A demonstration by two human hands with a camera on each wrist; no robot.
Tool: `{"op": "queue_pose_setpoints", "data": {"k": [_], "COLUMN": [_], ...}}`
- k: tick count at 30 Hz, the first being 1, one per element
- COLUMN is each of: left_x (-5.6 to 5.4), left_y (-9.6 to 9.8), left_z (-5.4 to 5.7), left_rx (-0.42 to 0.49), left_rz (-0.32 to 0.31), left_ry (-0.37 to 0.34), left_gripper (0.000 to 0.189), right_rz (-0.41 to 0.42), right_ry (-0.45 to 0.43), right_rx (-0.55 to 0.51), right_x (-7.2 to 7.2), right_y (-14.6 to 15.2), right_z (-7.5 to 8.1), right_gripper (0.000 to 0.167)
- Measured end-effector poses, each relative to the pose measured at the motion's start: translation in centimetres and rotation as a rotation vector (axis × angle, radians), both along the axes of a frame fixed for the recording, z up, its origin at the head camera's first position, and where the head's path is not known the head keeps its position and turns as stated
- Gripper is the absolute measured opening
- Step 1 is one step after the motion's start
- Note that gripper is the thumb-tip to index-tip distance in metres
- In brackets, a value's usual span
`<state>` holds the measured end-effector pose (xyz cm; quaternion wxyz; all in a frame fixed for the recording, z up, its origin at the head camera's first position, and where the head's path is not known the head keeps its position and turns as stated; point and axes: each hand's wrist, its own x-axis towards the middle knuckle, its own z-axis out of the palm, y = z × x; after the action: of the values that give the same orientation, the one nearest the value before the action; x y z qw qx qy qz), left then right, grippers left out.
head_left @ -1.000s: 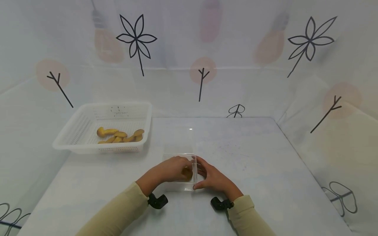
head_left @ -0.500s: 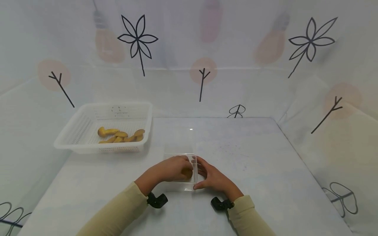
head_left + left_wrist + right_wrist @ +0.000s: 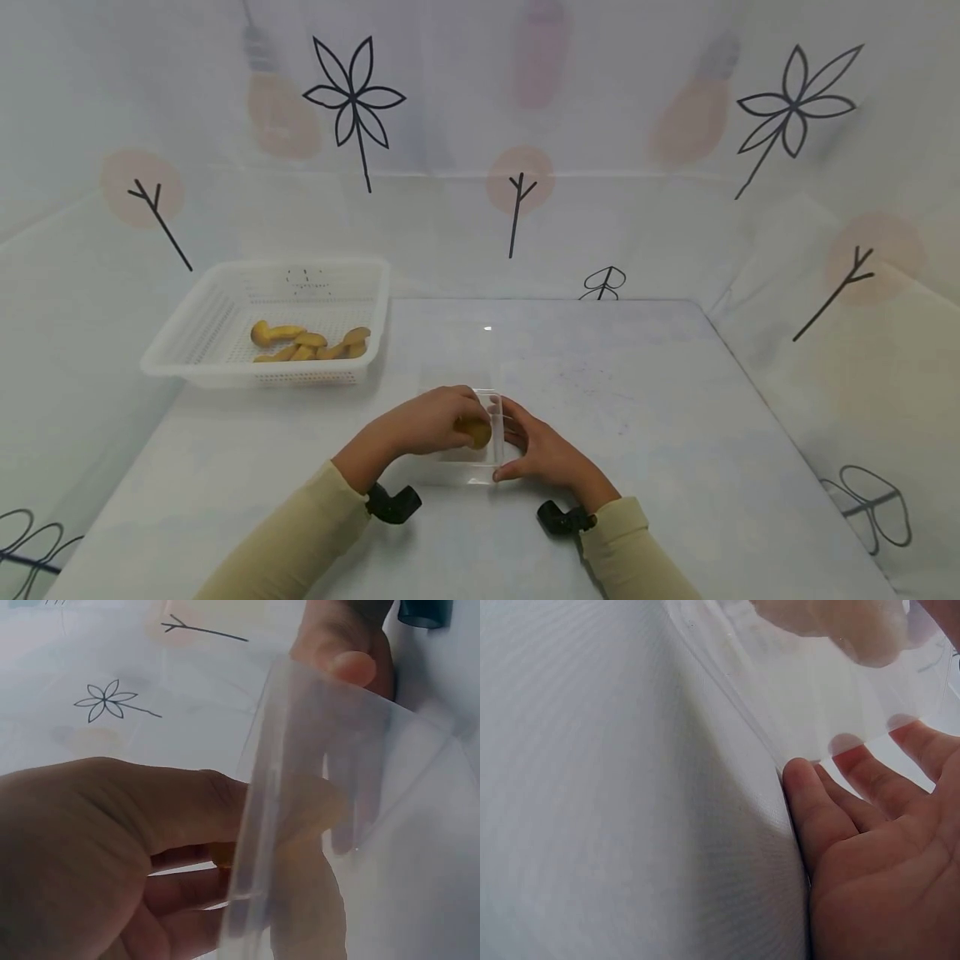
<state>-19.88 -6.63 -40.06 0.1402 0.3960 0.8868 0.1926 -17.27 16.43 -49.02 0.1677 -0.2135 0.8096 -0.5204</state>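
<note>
In the head view, my left hand [image 3: 435, 419] reaches over the clear plastic box [image 3: 461, 475] and grips a yellow-brown mushroom [image 3: 477, 432] between thumb and fingers. The left wrist view shows this mushroom [image 3: 315, 810] blurred behind the box's see-through wall. Along the right side of the box, my right hand [image 3: 547, 450] spreads its thumb and fingers, the thumb near the front corner. Seen from the right wrist, straight fingertips [image 3: 846, 750] press on the wall of the box [image 3: 795, 697].
A white perforated basket [image 3: 217, 367] with several yellow mushrooms [image 3: 307, 342] stands at the back left of the white table [image 3: 630, 417]. The box's clear lid [image 3: 456, 350] lies folded back behind it. A patterned cloth [image 3: 450, 125] hangs around the table.
My left hand has risen slightly and shifted back in the box with the mushroom, whose cap shows more now. The right hand stays at the box's side.
</note>
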Motion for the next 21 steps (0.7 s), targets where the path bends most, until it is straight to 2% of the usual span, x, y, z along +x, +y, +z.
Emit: {"op": "queue_pose_setpoints", "data": {"k": [11, 21], "left_x": [-0.2, -0.8], "left_y": [-1.1, -2.3], "left_z": [1.2, 2.0], "left_rx": [0.135, 0.234], "left_rz": [0.023, 0.036], "left_ry": [-0.049, -0.043], "left_gripper": [0.028, 0.030], "right_rz": [-0.010, -0.037], "right_ry": [-0.009, -0.034], "right_rx": [0.014, 0.021], "right_x": [0.0, -0.1], "right_y": [0.0, -0.2], "right_z": [0.0, 0.0], "right_gripper": [0.115, 0.112]}}
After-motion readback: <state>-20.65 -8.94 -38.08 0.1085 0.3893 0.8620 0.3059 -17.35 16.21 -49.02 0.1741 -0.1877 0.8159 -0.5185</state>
